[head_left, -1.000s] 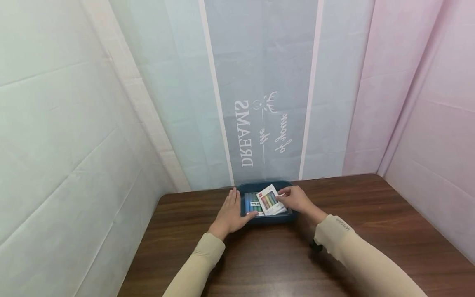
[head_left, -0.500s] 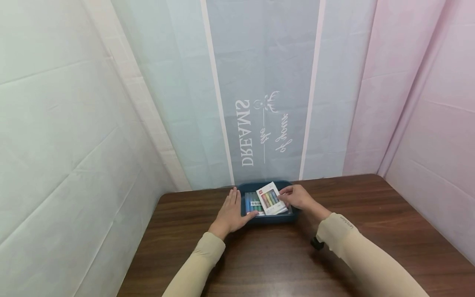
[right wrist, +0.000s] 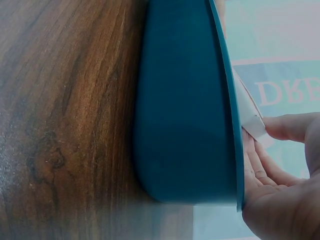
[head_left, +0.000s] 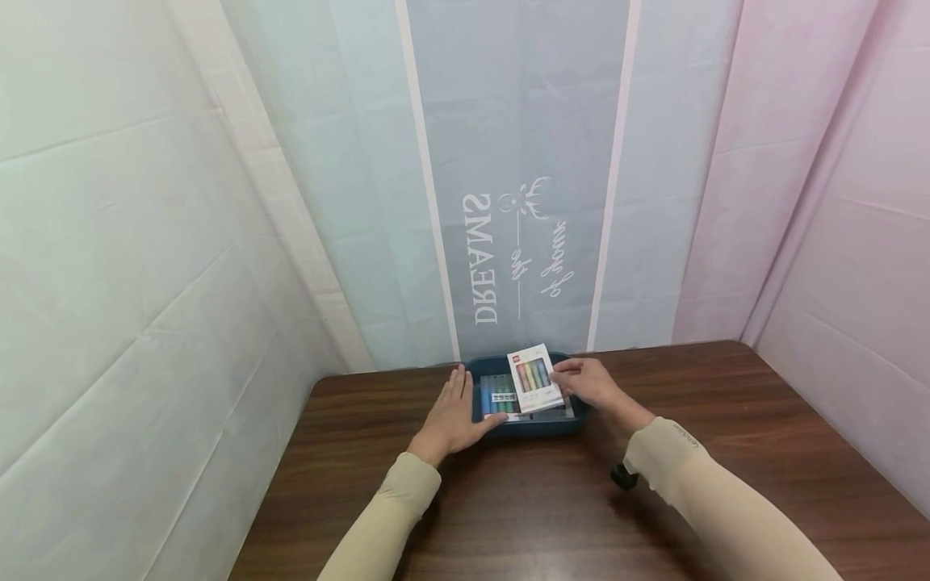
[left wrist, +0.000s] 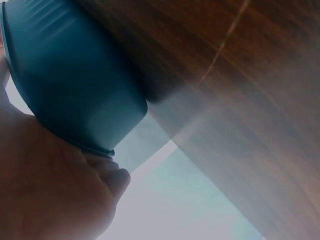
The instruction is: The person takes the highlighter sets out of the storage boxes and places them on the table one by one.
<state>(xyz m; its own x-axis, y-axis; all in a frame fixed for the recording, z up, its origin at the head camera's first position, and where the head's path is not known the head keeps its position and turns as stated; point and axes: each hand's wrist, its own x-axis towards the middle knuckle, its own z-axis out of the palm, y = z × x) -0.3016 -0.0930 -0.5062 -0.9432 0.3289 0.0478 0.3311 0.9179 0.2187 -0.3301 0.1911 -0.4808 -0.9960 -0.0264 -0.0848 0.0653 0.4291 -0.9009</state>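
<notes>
A dark blue-green plastic basin (head_left: 534, 430) stands at the back of the table. My right hand (head_left: 590, 383) pinches the right side of a white box with coloured sticks on its front (head_left: 536, 378), tilted and raised over the basin. In the right wrist view, thumb and fingers meet the box's edge (right wrist: 246, 107) just above the basin's rim. My left hand (head_left: 450, 415) rests against the basin's left side, fingers straight and thumb stretched along the front rim. Inside the basin lies a clear pack of blue and green sticks (head_left: 497, 386), partly covered by the white box.
The brown wooden table (head_left: 508, 500) spreads around the basin. A printed cloth backdrop (head_left: 516, 121) hangs right behind the table's back edge. Pale cloth walls close off both sides.
My right hand has lifted the white box slightly up and to the right, showing more of the basin's contents beneath. My left hand has stayed in place.
</notes>
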